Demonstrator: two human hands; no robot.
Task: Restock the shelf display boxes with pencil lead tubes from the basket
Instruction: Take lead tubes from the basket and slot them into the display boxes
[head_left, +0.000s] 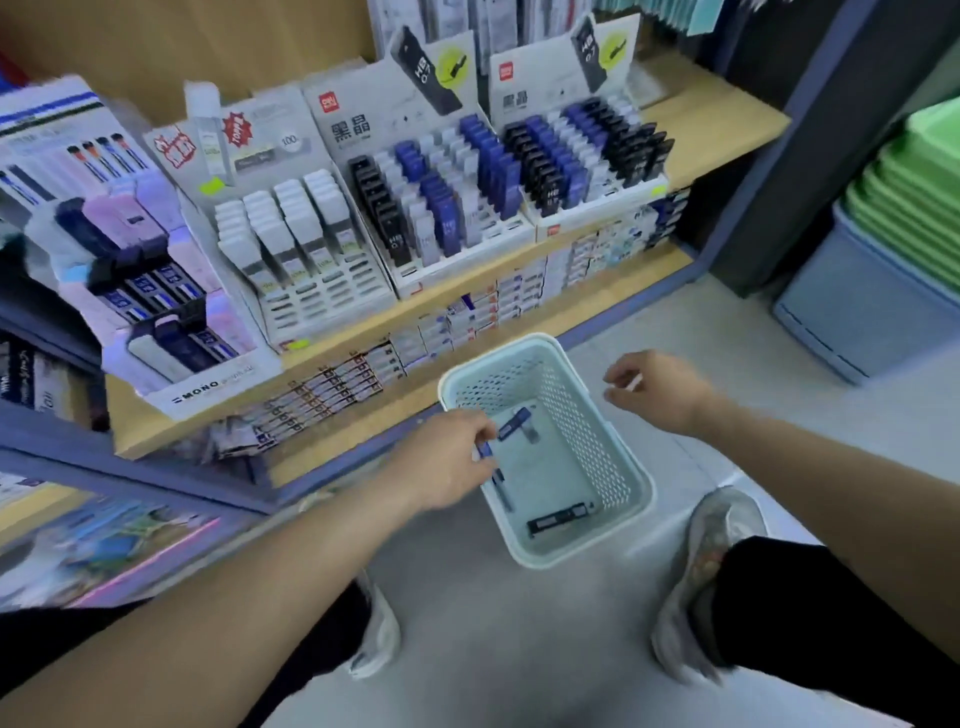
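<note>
The left hand (447, 460) pinches a blue lead tube (485, 450) inside the basket (592, 447) on the floor (519, 649), near the shelf (727, 119). The right hand (660, 389) hovers right of the basket, fingers loosely curled, empty.

Stationery aisle: floor, feet and nearby stock

At the right, stacked green trays (914, 208) sit above a grey-blue bin (857, 306), near a dark post (810, 104). A left shoe (376, 639) and a right shoe (706, 561) stand on the grey floor (519, 649), with a black trouser leg (810, 613) above the right one. Colourful printed covers (104, 551) lie blurred at lower left.
</note>
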